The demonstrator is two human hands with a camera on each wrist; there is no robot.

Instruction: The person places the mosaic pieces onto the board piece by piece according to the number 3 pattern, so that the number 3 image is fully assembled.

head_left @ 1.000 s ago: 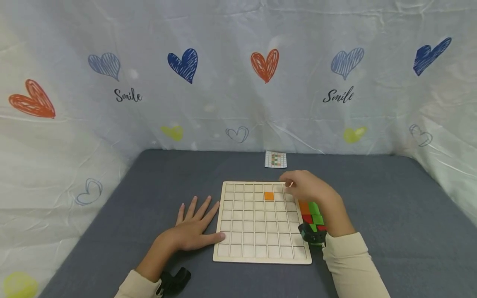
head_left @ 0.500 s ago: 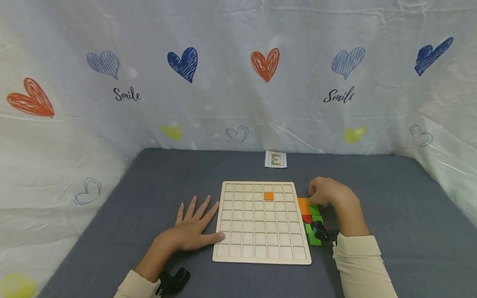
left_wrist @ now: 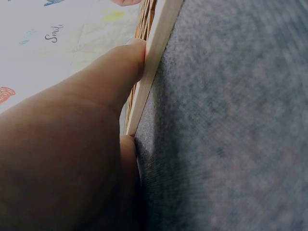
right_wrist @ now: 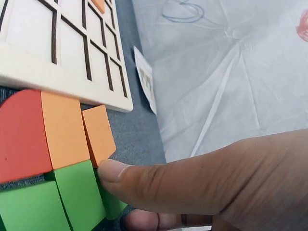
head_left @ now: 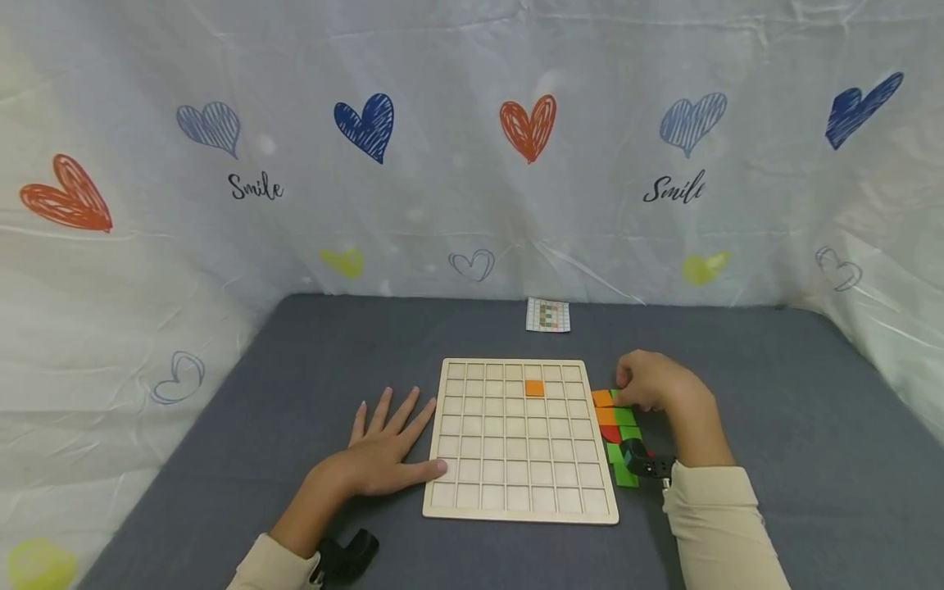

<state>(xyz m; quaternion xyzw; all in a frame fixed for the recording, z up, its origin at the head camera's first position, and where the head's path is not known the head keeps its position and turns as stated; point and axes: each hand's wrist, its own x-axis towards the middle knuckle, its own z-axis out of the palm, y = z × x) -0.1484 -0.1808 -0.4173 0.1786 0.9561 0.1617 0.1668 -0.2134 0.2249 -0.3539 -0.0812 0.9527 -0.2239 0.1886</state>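
Note:
In the head view my left hand [head_left: 383,463] lies flat with fingers spread beside the wooden grid board [head_left: 519,442]. Its thumb rests on the board's left edge, which the left wrist view shows close up. One orange square tile [head_left: 534,388] sits in an upper cell. Right of the board, my right hand [head_left: 660,389] reaches down with curled fingers at the far end of a group of tiles. The right wrist view shows its thumb and a finger on either side of a green tile [right_wrist: 113,203], the thumb covering part. An orange tile [right_wrist: 99,132] touches the thumb tip, slightly turned.
Nearer tiles beside the board include another orange tile [right_wrist: 66,130], a red rounded tile [right_wrist: 23,139] and a green tile [right_wrist: 79,192]. A small card with a coloured grid pattern [head_left: 548,315] lies behind the board on the grey tabletop [head_left: 383,336], near the white curtain [head_left: 442,205].
My right hand has moved from the board's upper right corner to the tiles on the right. The far orange tile now stands slightly turned from the one below it. My left hand has stayed put.

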